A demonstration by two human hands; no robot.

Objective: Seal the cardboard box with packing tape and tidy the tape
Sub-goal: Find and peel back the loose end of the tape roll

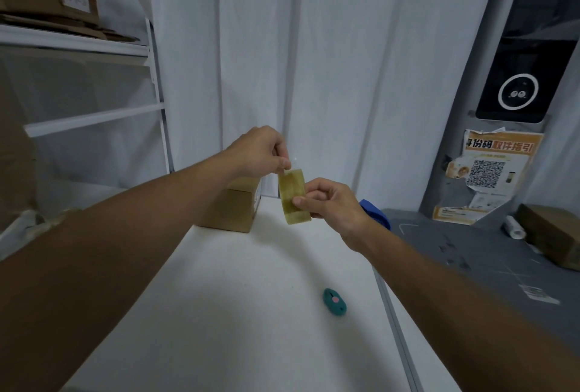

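Observation:
A yellowish translucent strip of packing tape [292, 190] hangs in the air above the white table [219, 297]. My left hand [260, 153] pinches its upper edge. My right hand [332, 203] pinches its lower right side. Both hands hold it stretched between them. A small cardboard box [232, 206] stands at the far end of the table, behind and below my left hand, partly hidden by my wrist. No tape roll is visible.
A small teal cutter [334, 301] lies on the table near the right edge. Something blue [376, 212] shows behind my right hand. A grey counter [470, 253] at right holds a brown box [552, 234] and a white roll [513, 227]. White shelves [94, 46] with cardboard stand at left.

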